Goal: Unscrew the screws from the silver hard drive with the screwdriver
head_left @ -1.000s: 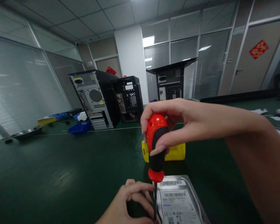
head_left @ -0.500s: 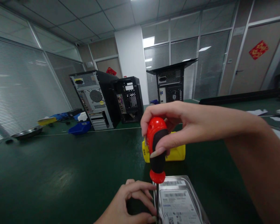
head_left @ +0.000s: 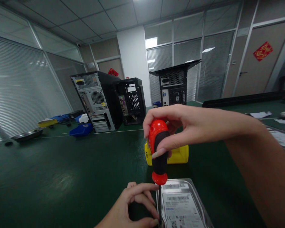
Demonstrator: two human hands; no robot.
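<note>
In my right hand [head_left: 173,129] is a screwdriver [head_left: 159,153] with a red and black handle. The fingers and thumb wrap the handle from above, and the shaft points almost straight down. A silver hard drive [head_left: 181,202] with a white printed label lies under it on the green table. The shaft runs down along the drive's left edge; its tip is at the bottom of the view and hard to make out. My left hand [head_left: 135,204] is bent at that left edge, fingertips and thumb closed against the drive, close to the shaft.
Behind the screwdriver is a yellow bin [head_left: 179,155]. Computer cases [head_left: 97,98] [head_left: 131,101] [head_left: 173,85] stand at the back. A blue bin [head_left: 81,129] and a metal dish [head_left: 28,134] are at left. Papers [head_left: 261,114] and a long black panel [head_left: 247,99] lie at right.
The screwdriver handle has shifted very slightly left, and my right forearm has dropped a little. My left hand and the hard drive stay almost still.
</note>
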